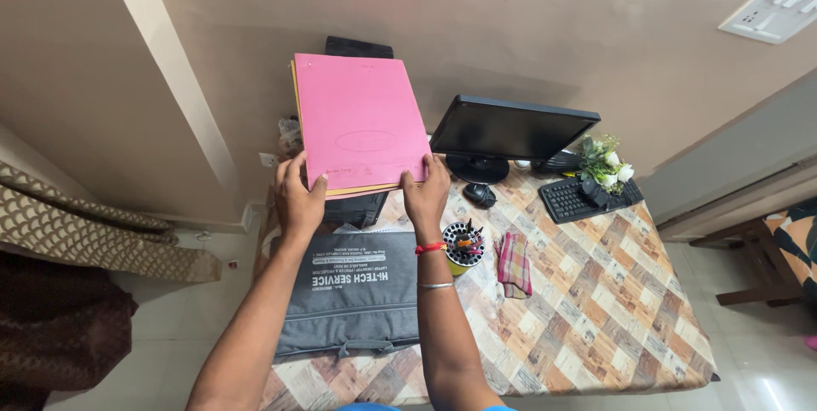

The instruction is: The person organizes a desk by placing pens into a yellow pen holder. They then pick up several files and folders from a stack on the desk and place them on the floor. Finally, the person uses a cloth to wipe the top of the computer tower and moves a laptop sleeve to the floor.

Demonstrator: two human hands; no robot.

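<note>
- Two hands grip one stack of folders (362, 126) by its near edge: the left hand (296, 194) clasps the left corner, the right hand (425, 192) the right corner, thumbs on top, so the stack stays level.
- The stack is lifted above the table's (596, 309) far left side, in front of a dark box (357, 47) by the wall; a pink folder is on top, with yellow ones beneath (their edges peek out).
- A grey bag (353, 292) lies flat under the forearms, zipped as far as I can tell, contents hidden.
- A round pen holder (464, 245) beside the right wrist holds several pens, upright.
- A checked cloth (514, 264) lies just beside it; monitor (511, 130) and keyboard (579, 196) sit behind.
</note>
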